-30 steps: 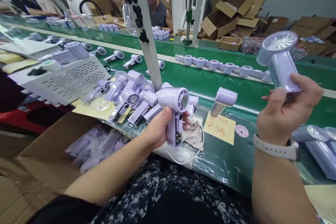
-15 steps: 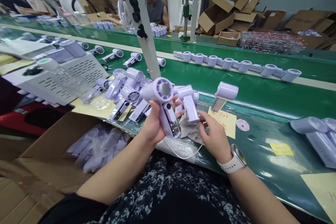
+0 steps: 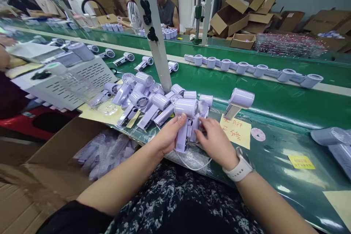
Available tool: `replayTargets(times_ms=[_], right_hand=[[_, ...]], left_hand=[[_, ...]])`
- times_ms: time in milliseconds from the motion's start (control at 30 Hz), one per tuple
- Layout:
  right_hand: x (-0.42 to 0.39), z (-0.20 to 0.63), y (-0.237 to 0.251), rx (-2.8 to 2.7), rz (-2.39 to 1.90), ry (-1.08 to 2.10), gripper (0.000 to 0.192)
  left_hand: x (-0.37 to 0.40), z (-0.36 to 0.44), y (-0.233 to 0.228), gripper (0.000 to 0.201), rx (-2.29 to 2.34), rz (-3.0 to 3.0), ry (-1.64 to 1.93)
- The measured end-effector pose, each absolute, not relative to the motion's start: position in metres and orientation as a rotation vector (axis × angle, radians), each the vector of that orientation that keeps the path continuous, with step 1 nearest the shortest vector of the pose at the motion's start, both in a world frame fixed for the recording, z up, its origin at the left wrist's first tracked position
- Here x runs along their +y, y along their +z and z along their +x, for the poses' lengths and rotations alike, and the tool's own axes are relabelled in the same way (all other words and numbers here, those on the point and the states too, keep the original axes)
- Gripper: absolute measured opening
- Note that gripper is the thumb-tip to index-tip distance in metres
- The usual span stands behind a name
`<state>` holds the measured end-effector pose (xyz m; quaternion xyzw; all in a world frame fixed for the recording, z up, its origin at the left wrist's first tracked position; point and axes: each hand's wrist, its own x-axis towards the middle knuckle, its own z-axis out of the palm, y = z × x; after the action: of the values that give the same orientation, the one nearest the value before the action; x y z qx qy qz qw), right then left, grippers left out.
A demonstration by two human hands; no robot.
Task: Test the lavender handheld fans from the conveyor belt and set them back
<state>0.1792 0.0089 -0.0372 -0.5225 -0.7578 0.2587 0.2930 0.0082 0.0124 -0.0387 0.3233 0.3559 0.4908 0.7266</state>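
A lilac handheld fan (image 3: 185, 108) is gripped by my left hand (image 3: 171, 133), thumb on the handle just below the round head. Its handle points down, and a strip of dark inner parts shows along the right side. My right hand (image 3: 216, 140), with a white watch on the wrist, is close on the right. Its thumb and forefinger are apart and bent toward the handle; the other fingers are partly hidden. Behind the held fan, another lilac fan (image 3: 203, 109) is partly covered. A pile of lilac fans (image 3: 144, 78) lies to the left.
One fan (image 3: 241, 98) stands by a handwritten yellow note (image 3: 238, 131). A row of fans (image 3: 242, 67) lies along the green conveyor (image 3: 216, 84). A metal post (image 3: 161, 58) rises behind the pile. An open carton (image 3: 63, 142) with bagged parts is lower left. Co-workers sit across.
The fan in my left hand has turned so its grille no longer faces me, and moved right and down. A second fan near my right hand has gone lower, behind it; my right fingers moved left.
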Motion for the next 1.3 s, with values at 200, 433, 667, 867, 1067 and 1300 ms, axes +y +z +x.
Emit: replayTargets(times_ms=[200,433,667,867,1067,1300], right_hand=[[-0.001,0.165,-0.036,-2.026,-1.226,0.83,0.03],[0.012,0.182,-0.047,-1.849,-1.435,0.664,0.046],[-0.007,0.163,-0.045,-1.952,-1.29,0.76,0.048],[0.015,0.216,-0.047,-1.794,-1.684,0.705,0.023],[0.025,0.224,-0.065,-1.768,-1.874,0.694,0.016],[0.013,0.237,-0.054,-1.668,-1.63,1.082,0.034]], left_hand=[[0.009,0.002,-0.045,0.064,0.808,0.735,1.093],[0.01,0.001,-0.044,0.056,0.721,0.72,1.054],[0.009,-0.007,-0.063,0.056,0.711,0.669,1.14],[0.002,-0.021,-0.082,0.056,0.651,0.613,1.05],[0.003,-0.051,-0.068,0.072,0.595,0.823,1.026],[0.019,-0.067,-0.051,0.071,0.661,0.992,1.128]])
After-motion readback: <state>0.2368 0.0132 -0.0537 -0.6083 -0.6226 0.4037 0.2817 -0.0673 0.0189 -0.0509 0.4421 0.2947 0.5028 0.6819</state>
